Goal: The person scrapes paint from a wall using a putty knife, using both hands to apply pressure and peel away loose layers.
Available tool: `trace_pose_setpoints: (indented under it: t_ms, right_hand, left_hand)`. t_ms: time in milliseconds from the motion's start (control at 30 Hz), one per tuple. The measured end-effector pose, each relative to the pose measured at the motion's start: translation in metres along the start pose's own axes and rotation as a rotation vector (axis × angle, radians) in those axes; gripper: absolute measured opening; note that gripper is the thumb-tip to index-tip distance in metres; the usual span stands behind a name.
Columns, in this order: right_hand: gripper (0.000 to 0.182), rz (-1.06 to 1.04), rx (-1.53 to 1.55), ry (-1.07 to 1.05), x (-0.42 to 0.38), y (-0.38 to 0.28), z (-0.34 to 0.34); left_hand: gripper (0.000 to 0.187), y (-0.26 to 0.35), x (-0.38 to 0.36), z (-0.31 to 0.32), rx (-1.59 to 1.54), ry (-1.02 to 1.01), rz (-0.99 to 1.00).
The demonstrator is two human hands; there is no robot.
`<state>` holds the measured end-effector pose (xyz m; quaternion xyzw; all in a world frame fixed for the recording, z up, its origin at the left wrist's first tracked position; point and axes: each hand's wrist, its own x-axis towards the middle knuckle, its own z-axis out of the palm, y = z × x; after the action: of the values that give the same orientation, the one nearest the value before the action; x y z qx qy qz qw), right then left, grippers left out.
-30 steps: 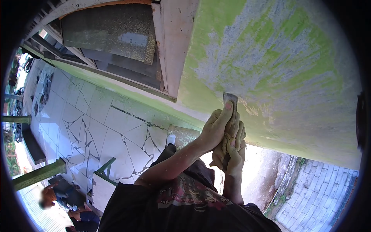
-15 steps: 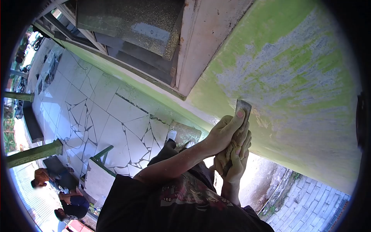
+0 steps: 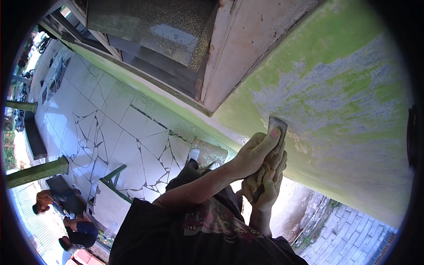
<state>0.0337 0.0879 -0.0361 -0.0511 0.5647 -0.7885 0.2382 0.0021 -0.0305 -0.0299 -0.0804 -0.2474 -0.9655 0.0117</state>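
Green wall (image 3: pixel 335 88), paint patchy; both hands (image 3: pixel 260 170) grip clamped round scraper (image 3: pixel 276 132), blade against wall.

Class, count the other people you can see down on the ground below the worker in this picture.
3, all at lower left: one in an orange top, one in blue, and one below them at the frame edge. More may be hidden.

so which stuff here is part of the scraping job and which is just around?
In use:
- scraper, blade on the wall
- left hand and right hand, both in a grip on it
- green wall, paint partly scraped off

Just around:
- window frame
- cracked tile floor
- people sitting below
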Motion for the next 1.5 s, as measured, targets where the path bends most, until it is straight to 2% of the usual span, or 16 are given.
trace_pose_setpoints:
  t_ms: [67, 133, 267, 400, 467, 567, 633, 733, 800, 933, 1033, 1167, 1333, 1400, 1467, 1500]
  right_hand:
    - [0.041, 0.007, -0.07, 0.026, -0.002, -0.003, -0.001]
    - [0.041, 0.001, 0.028, -0.123, -0.003, -0.006, -0.001]
    - [0.042, -0.036, 0.041, -0.16, 0.0, 0.001, -0.009]
    - [0.044, 0.021, 0.067, -0.095, 0.003, -0.012, 0.007]
    - [0.039, 0.076, 0.208, -0.136, -0.007, -0.017, 0.0]
    - [0.043, 0.032, 0.168, -0.126, -0.004, -0.014, 0.001]
    - [0.048, -0.006, 0.129, -0.147, -0.002, -0.011, 0.002]
    - [0.047, 0.047, 0.106, -0.082, -0.011, -0.016, 0.002]
    - [0.045, 0.007, 0.123, -0.16, -0.006, -0.012, -0.003]
    - [0.043, 0.002, 0.015, 0.004, -0.011, -0.016, 0.015]
    - [0.038, 0.036, 0.043, -0.075, -0.013, -0.015, 0.002]
    - [0.042, -0.023, 0.008, -0.054, -0.003, -0.017, 0.02]
    - [0.042, 0.003, 0.032, -0.056, -0.007, -0.013, 0.004]
    - [0.041, -0.015, 0.01, -0.11, -0.009, -0.008, -0.003]
    - [0.037, -0.064, -0.122, 0.067, -0.009, 0.002, 0.002]
    - [0.037, -0.006, -0.027, 0.051, -0.011, -0.005, 0.005]
  left_hand:
    - [0.059, -0.002, -0.002, 0.003, -0.015, -0.028, 0.043]
    - [0.058, -0.002, -0.005, 0.004, -0.042, -0.038, -0.025]
    - [0.058, -0.006, -0.003, 0.0, -0.028, -0.038, -0.054]
    - [0.06, 0.007, -0.002, 0.007, 0.03, -0.018, -0.014]
    - [0.062, -0.002, -0.008, 0.01, 0.104, 0.032, -0.13]
    - [0.062, -0.005, -0.004, 0.007, 0.101, 0.028, -0.117]
    - [0.062, -0.003, 0.0, 0.004, 0.041, -0.037, -0.018]
    - [0.061, -0.003, -0.006, 0.008, 0.057, -0.028, -0.135]
    - [0.061, 0.001, -0.002, 0.01, 0.122, -0.001, -0.138]
    - [0.063, 0.004, -0.005, 0.011, -0.014, -0.047, -0.051]
    - [0.063, -0.002, -0.005, 0.013, -0.006, -0.028, -0.137]
    - [0.062, 0.009, -0.002, 0.008, 0.003, -0.034, -0.037]
    - [0.06, -0.005, -0.005, 0.013, -0.032, -0.026, -0.14]
    - [0.06, -0.01, -0.004, 0.004, -0.065, -0.079, -0.076]
    - [0.059, -0.001, -0.003, 0.002, -0.044, -0.073, -0.076]
    - [0.059, 0.001, -0.006, 0.003, -0.013, -0.062, -0.081]
